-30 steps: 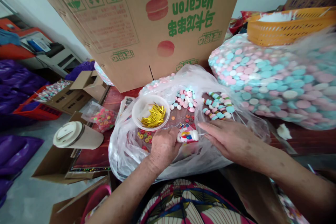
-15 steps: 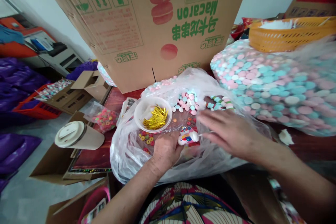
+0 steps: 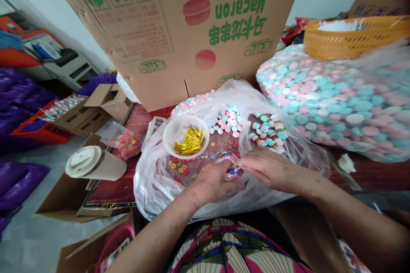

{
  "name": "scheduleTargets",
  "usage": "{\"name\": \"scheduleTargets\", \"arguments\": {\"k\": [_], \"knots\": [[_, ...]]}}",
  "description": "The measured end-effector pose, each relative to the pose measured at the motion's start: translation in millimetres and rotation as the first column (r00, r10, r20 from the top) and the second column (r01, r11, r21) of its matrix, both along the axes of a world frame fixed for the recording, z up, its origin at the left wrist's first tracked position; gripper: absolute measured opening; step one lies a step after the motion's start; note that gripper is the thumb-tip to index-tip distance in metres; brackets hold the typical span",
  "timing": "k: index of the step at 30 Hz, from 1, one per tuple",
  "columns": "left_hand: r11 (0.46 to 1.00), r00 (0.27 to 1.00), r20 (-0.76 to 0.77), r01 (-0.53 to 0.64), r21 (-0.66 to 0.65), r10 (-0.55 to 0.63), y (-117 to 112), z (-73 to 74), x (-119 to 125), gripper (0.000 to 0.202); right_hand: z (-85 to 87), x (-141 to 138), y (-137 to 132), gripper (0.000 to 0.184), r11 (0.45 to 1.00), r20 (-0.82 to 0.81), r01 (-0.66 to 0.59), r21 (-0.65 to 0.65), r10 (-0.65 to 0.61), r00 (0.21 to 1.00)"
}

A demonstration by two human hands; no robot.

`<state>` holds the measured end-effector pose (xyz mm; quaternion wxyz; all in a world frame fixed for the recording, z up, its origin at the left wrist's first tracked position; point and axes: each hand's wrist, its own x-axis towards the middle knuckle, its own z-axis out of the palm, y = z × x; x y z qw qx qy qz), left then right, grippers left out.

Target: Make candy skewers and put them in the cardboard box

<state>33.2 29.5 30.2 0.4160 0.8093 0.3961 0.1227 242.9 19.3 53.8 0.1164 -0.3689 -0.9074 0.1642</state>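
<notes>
My left hand (image 3: pixel 213 181) is closed around a small clear packet (image 3: pixel 235 172) with a colourful print. At the packet's right end, the fingers of my right hand (image 3: pixel 272 168) are pinched together against it. The fingers hide most of what is inside. Beyond my left hand, a white plastic bowl (image 3: pixel 167 144) holds gold twist ties (image 3: pixel 191 141). Loose pink, white and blue candies (image 3: pixel 228 121) and coloured ring candies (image 3: pixel 179 166) lie on the clear plastic sheet (image 3: pixel 149 192). Past my right hand rest several sticks threaded with candies (image 3: pixel 267 131).
A tall cardboard box (image 3: pixel 182 47) stands behind the sheet. At the right is a big bag of candies (image 3: pixel 336 102) under an orange basket (image 3: pixel 339 42). To the left, a lidded cup (image 3: pixel 105 166) and a small bag of ring candies (image 3: pixel 126 141) sit near the table edge.
My right hand has moved down and left to meet the packet in my left hand. The white candy and stick at its mouth are now covered, while the candy sticks behind show more.
</notes>
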Motion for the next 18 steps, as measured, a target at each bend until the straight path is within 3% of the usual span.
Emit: {"name": "scheduleTargets", "arguments": {"k": [3,7,10,13,16,18], "knots": [[0.953,0.982,0.155,0.147,-0.264,-0.109,7.7,10.4,-13.6,0.040,2.3,9.7,3.6,0.029,0.999,-0.022,0.009,-0.040,-0.010,1.000],[0.912,0.982,0.188,0.074,-0.404,0.004,8.9,9.2,-19.5,0.038,3.0,14.0,5.3,0.029,0.999,-0.028,0.013,-0.036,-0.014,1.000],[0.942,0.965,0.233,-0.041,-0.333,0.125,-0.7,-2.9,-9.6,0.038,1.1,2.6,5.6,0.026,0.999,0.009,-0.010,-0.039,0.011,1.000],[0.974,0.938,0.264,-0.205,-0.102,0.225,-11.9,-19.6,-1.2,0.032,-1.9,-13.1,5.4,0.022,0.998,0.052,-0.004,-0.056,0.007,0.999],[0.947,0.906,0.288,-0.323,-0.007,0.311,-17.9,-35.2,-2.1,0.028,-6.9,-22.3,5.5,0.019,0.994,0.009,0.037,-0.100,-0.037,0.999],[0.910,0.868,0.294,-0.414,-0.020,0.401,-18.9,-41.7,-5.9,0.026,-12.4,-23.8,5.0,0.018,0.977,-0.142,0.108,-0.184,-0.135,0.981]]}}
